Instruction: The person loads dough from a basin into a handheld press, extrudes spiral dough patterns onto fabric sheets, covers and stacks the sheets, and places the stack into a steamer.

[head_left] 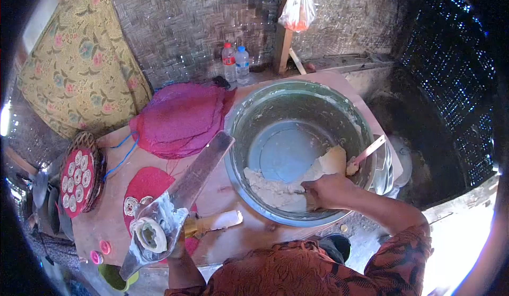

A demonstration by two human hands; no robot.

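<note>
Curled downward, the right hand's point(331, 189) fingers reach into white dough point(273, 190) near five o'clock in the basin point(283, 145); whether they close on any is unclear. The dough is pale, rough-surfaced and ragged-edged, banked from five to eight o'clock, with a smooth beige lump point(334, 160) at four. The left hand point(180, 248), beyond the basin's eight o'clock, is under a long press point(204, 163) bearing a thick white ring and smears — its fingers are hidden, their grip impossible to tell. Toward eleven o'clock from the right hand, the basin floor lies bare up to the high wall. Its six o'clock rim meets the near edge of the bench point(114, 187); purple mats point(180, 118) crowd ten o'clock — bare wood shows at nine, past the press.
</note>
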